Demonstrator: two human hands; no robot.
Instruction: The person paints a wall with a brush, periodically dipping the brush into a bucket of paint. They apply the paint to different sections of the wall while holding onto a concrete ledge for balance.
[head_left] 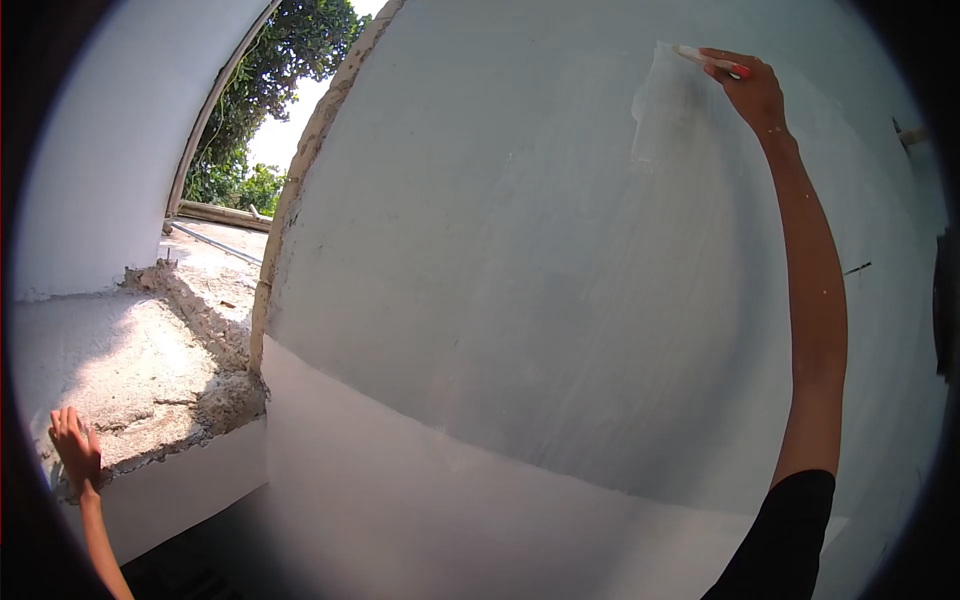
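My right hand (752, 88), raised high on the wall, is closed around a paintbrush (690, 53) with a pale head and a red handle end. Its tip touches or nearly touches the grey-green wall (450, 250). Just below and left of the tip is a lighter, wet-looking patch (650, 110) with a ragged edge. Low on the left, my left hand (76, 448) rests on the rough concrete ledge (140, 370), its fingers stretched out and holding nothing.
A window opening shows trees (275, 80) outside, with a rough frame edge (300, 160). Below a slanting line, the wall turns to a white band (400, 480). A small peg (910, 137) and a thin nail-like piece (858, 268) stick out at right.
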